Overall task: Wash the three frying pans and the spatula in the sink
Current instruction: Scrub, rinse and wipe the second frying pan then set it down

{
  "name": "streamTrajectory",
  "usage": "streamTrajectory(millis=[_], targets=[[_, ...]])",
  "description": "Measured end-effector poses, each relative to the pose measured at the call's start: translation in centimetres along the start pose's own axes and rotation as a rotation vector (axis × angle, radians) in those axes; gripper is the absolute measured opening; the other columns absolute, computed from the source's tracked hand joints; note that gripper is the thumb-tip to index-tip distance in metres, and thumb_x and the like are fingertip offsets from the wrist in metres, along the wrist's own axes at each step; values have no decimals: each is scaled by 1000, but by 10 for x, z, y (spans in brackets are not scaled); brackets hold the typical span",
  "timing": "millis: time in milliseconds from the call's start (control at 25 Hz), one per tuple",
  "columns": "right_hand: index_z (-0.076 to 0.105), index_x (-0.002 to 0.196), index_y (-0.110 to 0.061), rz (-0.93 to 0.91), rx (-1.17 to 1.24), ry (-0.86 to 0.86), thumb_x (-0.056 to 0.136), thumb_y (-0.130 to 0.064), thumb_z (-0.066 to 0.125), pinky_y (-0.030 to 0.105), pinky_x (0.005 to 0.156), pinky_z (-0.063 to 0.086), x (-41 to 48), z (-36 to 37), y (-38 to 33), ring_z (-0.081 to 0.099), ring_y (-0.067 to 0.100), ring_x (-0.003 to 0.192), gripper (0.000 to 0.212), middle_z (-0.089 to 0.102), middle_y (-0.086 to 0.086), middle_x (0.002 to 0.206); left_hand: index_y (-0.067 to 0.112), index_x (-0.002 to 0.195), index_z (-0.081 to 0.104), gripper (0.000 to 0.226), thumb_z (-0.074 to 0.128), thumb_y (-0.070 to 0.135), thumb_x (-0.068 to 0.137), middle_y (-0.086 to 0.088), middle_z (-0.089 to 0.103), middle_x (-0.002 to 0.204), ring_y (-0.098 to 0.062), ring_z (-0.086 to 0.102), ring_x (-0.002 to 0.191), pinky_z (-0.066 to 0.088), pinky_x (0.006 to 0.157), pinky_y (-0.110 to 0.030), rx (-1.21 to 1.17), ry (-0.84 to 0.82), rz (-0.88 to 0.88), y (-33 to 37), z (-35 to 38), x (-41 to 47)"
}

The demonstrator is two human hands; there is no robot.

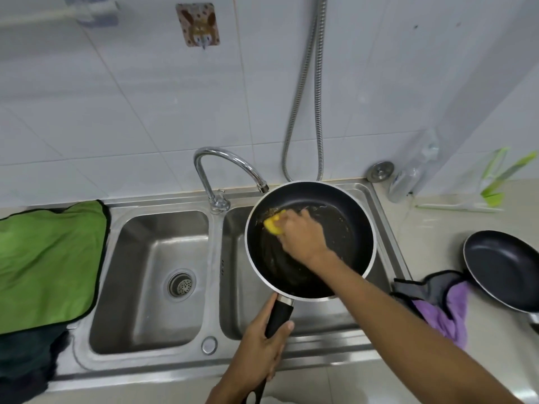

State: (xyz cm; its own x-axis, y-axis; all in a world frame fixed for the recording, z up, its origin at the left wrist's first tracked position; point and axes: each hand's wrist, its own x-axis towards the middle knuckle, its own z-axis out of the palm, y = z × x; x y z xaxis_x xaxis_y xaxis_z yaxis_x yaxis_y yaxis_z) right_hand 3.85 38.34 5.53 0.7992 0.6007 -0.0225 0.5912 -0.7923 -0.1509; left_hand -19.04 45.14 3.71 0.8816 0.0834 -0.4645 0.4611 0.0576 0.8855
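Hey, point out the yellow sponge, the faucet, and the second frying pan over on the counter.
yellow sponge (275,224), head view, on its exposed left end.
faucet (217,151), head view, on the top of its arch.
second frying pan (504,266), head view, on its dark inner base.

White tiled wall (145,112) — a metal hose (319,126) down it — above a pale beige countertop (423,225).

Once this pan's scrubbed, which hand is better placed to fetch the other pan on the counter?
Right, probably. The second pan lies on the counter right of the sink, nearer the right hand, though that grips the sponge. The left hand holds the first pan by its handle.
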Motion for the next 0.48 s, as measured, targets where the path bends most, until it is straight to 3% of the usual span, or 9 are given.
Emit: streamTrajectory(millis=[120, 200, 360, 480], targets=[[67, 124, -20, 173, -56, 10, 93, -29, 63, 43, 83, 55, 11, -10, 53, 52, 33, 112, 33, 58, 3, 129, 62, 148, 36, 64, 64, 27, 102, -14, 41, 61, -17, 33, 41, 34, 38, -25, -18, 26, 27, 2, -5, 0], [67, 123, -21, 191, -109, 22, 93, -31, 61, 41, 80, 57, -19, -6, 74, 54, 32, 106, 32, 59, 2, 127, 63, 147, 37, 64, 64, 26, 102, -14, 41, 61, -17, 33, 41, 34, 37, -25, -13, 57, 27, -1, -9, 6], [69, 122, -30, -4, 40, -13, 87, -31, 66, 38, 87, 56, -80, 22, 29, 55, 30, 102, 35, 59, -4, 129, 62, 150, 32, 66, 63, 28, 103, -15, 42, 59, -17, 33, 39, 35, 37, -24, 7, 63, 29, -7, -8, 11], [67, 126, -32, -81, 136, -24, 89, -32, 66, 40, 89, 55, -46, 29, -10, 51, 29, 112, 36, 55, -7, 130, 64, 149, 33, 64, 61, 29, 104, -14, 44, 66, -17, 35, 42, 34, 38, -25, -6, 58, 25, -11, -3, 6]])
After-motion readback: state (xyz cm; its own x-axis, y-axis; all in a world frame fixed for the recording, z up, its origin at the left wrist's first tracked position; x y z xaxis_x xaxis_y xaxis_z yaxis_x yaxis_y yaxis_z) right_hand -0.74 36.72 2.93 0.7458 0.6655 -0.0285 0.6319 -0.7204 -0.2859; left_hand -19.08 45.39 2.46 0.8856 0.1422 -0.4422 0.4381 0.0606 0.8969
